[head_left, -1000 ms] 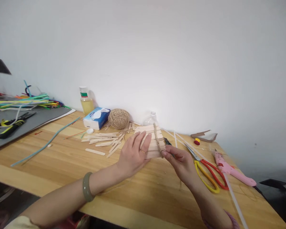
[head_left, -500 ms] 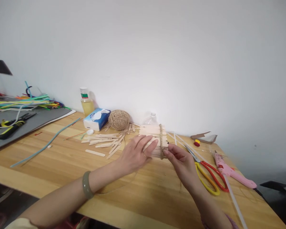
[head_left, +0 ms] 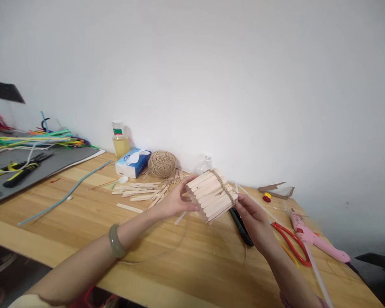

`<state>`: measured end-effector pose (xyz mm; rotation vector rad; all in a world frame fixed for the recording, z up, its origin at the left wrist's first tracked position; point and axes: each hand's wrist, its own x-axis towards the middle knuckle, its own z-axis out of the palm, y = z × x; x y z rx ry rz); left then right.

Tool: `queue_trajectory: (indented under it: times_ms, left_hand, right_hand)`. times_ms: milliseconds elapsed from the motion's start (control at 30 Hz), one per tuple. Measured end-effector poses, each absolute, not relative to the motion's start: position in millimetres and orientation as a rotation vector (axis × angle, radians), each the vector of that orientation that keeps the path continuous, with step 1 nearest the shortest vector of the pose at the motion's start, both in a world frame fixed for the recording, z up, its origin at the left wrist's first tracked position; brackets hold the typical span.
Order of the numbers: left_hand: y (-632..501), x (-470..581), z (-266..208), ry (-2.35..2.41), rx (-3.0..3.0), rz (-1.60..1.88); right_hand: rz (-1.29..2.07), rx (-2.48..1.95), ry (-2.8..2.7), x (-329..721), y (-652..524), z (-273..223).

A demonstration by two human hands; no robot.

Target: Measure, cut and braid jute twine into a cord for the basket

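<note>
The left hand (head_left: 177, 200) grasps the left end of a popsicle-stick piece (head_left: 210, 196) between thumb and fingers; the right hand (head_left: 253, 216) pinches its opposite edge by the braided twine band (head_left: 224, 185). Held by these 2 hands, the piece tilts above the wooden table (head_left: 186, 267), right of the twine ball (head_left: 162, 164). The pink glue gun (head_left: 319, 244) lies farther right.

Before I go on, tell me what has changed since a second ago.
The craft-stick piece has tilted, its sticks' left ends now lower. The left hand has moved off its front to hold the left edge; more of a black handle shows. The right hand stays at the end with the braided twine. The twine ball and tissue pack stay put.
</note>
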<state>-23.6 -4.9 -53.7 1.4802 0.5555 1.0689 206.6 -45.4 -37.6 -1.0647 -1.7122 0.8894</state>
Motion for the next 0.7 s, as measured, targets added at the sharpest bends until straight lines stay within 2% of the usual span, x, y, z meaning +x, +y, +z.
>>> queue_trajectory:
  times_ms: [267, 433, 533, 700]
  left_hand:
    - [-2, -26, -60, 0.795, 1.712, 1.055]
    - [-28, -39, -68, 1.291, 2.223, 0.593]
    - [-52, -44, -64, 1.381, 2.576, 0.305]
    - [-55, -52, -63, 1.532, 2.726, 0.079]
  right_hand:
    - [0.770, -1.130, -1.876, 204, -47, -31]
    - [0.449, -1.259, -2.058, 207, -58, -27]
    - [0.309, -1.264, -2.134, 205, -62, -31]
    - [0.157, -1.264, -2.220, 202, -63, -39]
